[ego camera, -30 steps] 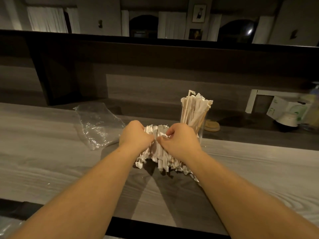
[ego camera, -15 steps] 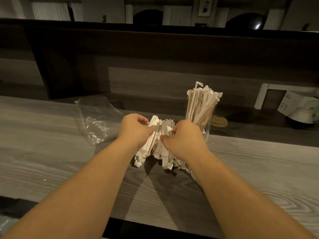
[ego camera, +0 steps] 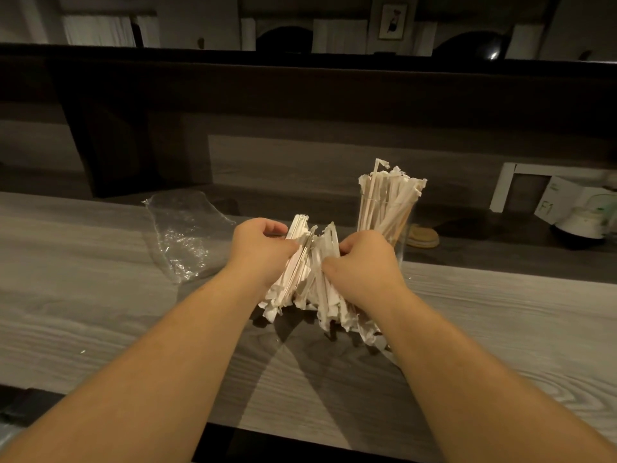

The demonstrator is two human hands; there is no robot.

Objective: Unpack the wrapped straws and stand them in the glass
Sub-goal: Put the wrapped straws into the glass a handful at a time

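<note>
On the desk, left hand and right hand each grasp wrapped straws beside the glass.

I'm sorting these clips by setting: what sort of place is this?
Probably a café or bar counter. A long wooden counter with a raised dark ledge behind it, and a glass stocked with wrapped straws, suggest drink service.
</note>
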